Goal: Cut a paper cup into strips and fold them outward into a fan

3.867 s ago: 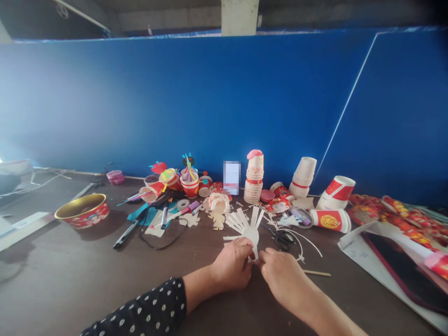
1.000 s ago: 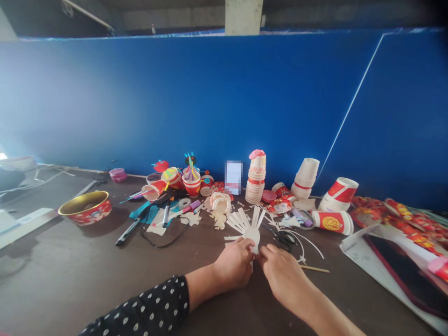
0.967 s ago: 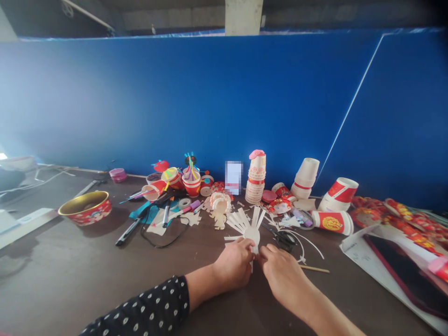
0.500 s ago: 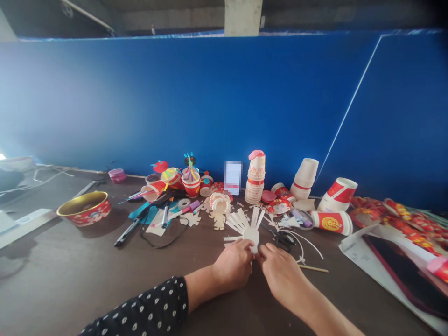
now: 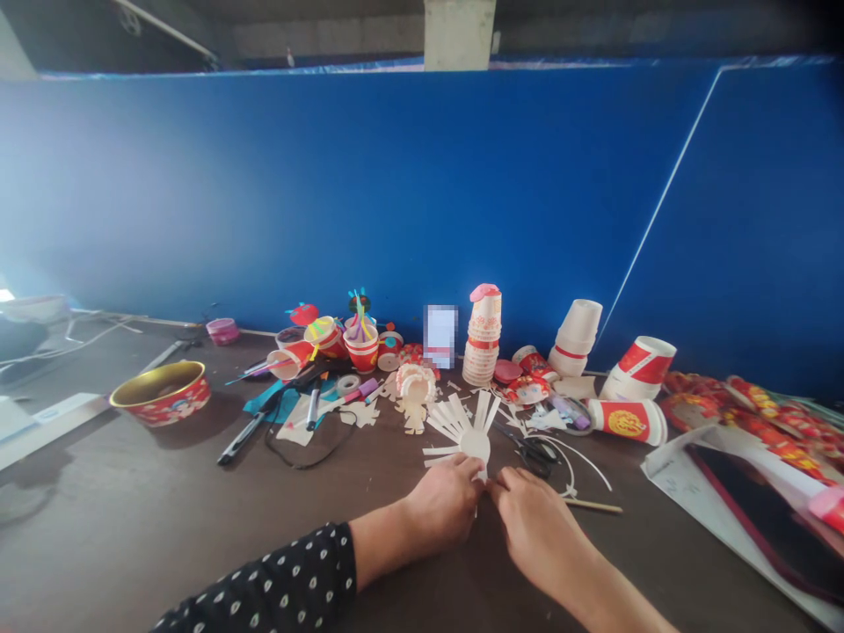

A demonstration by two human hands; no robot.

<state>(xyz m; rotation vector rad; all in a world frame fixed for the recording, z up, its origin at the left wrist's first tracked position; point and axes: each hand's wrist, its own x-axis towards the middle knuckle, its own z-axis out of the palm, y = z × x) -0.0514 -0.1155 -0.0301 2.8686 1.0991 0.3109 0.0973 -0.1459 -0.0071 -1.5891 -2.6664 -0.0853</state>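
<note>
A white paper cup cut into strips [image 5: 465, 425] lies flattened on the dark brown table [image 5: 132, 527], its strips fanned out away from me. My left hand [image 5: 443, 505] pinches its near edge with closed fingers. My right hand [image 5: 533, 517] meets it from the right, fingers closed on the same near strip. Black scissors [image 5: 533, 448] lie just right of the cut cup, with a thin wooden stick [image 5: 592, 505] beside my right hand.
Along the blue partition [image 5: 396, 193] stand a stack of paper cups [image 5: 481, 338], tipped red-and-white cups [image 5: 626, 418], decorated cups [image 5: 360, 343], pens [image 5: 243, 437] and paper scraps. A gold-and-red bowl [image 5: 160, 394] sits at left. Papers and red wrappers [image 5: 758, 413] lie at right.
Both hands have stayed at the near edge of the cut cup, shifting only slightly; the cup's fan of strips lies much as before.
</note>
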